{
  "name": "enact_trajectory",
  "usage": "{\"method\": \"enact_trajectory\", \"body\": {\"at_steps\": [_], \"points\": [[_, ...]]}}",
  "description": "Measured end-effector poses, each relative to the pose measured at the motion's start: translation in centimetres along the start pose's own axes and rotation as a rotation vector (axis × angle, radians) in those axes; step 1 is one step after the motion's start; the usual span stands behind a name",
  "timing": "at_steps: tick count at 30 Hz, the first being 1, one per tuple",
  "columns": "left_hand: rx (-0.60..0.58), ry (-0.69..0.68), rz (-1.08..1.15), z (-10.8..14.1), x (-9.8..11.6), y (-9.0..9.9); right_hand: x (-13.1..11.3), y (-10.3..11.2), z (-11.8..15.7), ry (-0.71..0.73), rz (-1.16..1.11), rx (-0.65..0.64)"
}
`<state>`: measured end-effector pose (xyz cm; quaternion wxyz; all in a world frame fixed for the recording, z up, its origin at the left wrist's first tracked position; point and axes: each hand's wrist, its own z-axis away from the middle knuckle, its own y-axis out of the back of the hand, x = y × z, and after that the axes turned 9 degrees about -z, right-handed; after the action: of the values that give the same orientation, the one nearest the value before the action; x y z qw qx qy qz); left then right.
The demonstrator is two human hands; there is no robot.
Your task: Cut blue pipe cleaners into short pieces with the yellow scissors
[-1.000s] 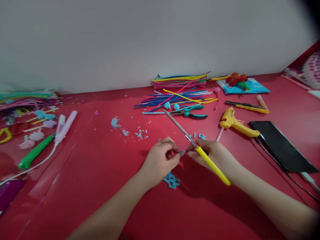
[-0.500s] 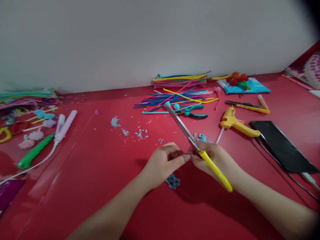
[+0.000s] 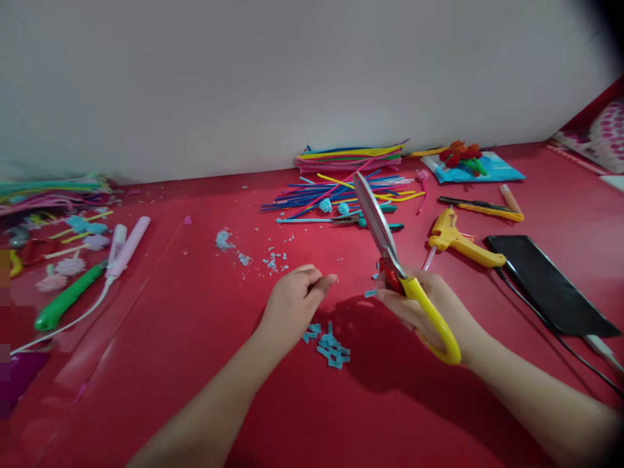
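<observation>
My right hand [image 3: 433,305] holds scissors [image 3: 426,315] with yellow handles, their blades pointing up and slightly left. A small light-blue piece [image 3: 370,294] shows at the fingertips of that hand. Left of it, my left hand [image 3: 295,296] is closed in a pinch above the red table; whatever it holds, if anything, is too small to name. Several short blue pieces [image 3: 334,348] lie in a cluster just below my left hand. Two light-blue fuzzy balls [image 3: 325,205] rest beside green-handled pliers [image 3: 373,220], partly hidden behind the blades.
Pipe cleaners [image 3: 351,158] lie along the wall. A yellow glue gun [image 3: 463,242] and a black phone [image 3: 548,283] are at the right. Blue fluff [image 3: 224,240] is scattered mid-table. A green-handled tool [image 3: 71,299] and a pink corded device [image 3: 129,246] lie left.
My hands have moved apart, the left one shifting left. The scissors have turned more upright and moved right, uncovering a second fuzzy ball. More of the blue cluster shows.
</observation>
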<state>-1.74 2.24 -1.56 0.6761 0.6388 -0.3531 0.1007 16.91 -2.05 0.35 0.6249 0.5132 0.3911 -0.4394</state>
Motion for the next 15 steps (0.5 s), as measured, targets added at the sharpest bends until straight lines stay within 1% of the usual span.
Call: {"method": "enact_trajectory", "body": {"at_steps": [2, 4, 5, 9, 12, 15], "points": [[0.02, -0.008, -0.024, 0.0, -0.1, -0.2, 0.4, 0.0, -0.2, 0.029, 0.024, -0.014], [0.027, -0.023, -0.001, 0.1, 0.4, -0.3, 0.8, -0.1, -0.4, 0.068, 0.039, -0.041], [0.013, -0.035, 0.028, 0.2, 0.7, -0.3, 1.0, -0.2, -0.4, 0.077, 0.045, -0.055], [-0.11, -0.087, 0.198, 0.7, 2.0, -0.5, 1.3, -0.4, -0.4, 0.062, 0.089, -0.11], [-0.127, -0.127, 0.232, 1.0, 2.3, -0.8, 1.8, -0.6, -0.4, 0.093, 0.108, -0.134], [-0.131, -0.133, 0.232, 1.1, 2.2, -1.2, 2.4, -0.8, -0.5, 0.108, 0.107, -0.131]]}}
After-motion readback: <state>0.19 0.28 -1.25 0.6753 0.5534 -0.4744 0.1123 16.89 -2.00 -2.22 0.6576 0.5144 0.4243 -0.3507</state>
